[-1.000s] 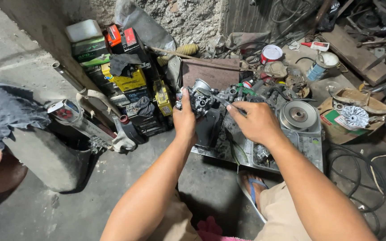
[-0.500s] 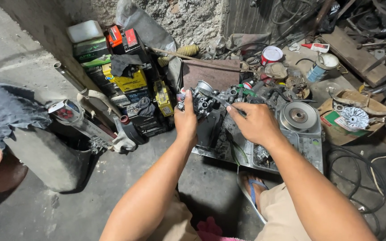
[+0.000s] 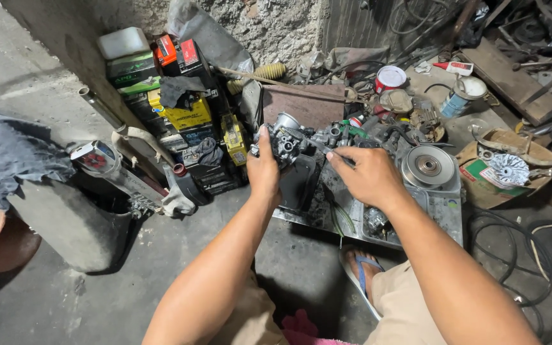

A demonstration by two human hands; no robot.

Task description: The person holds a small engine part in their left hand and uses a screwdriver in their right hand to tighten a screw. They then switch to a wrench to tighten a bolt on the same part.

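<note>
A carburetor [image 3: 289,142] is gripped in the left hand [image 3: 263,167], held up just above a metal tray [image 3: 445,211] that lies on the floor. A screwdriver [image 3: 311,144] is pinched in the right hand [image 3: 367,176], its tip laid against the carburetor's top. The step is judged to be the turning of a small screw. It is done well if the body is kept steady by the left hand, the blade is seated squarely in the slot before any force is given, and the shaft is held in line with the screw so that the head is not chewed. A pulley [image 3: 427,166] lies on the tray beside the right hand. Compared with the earlier frames, little is changed: both hands are kept in nearly the same pose, and the carburetor is held at the same spot.
</note>
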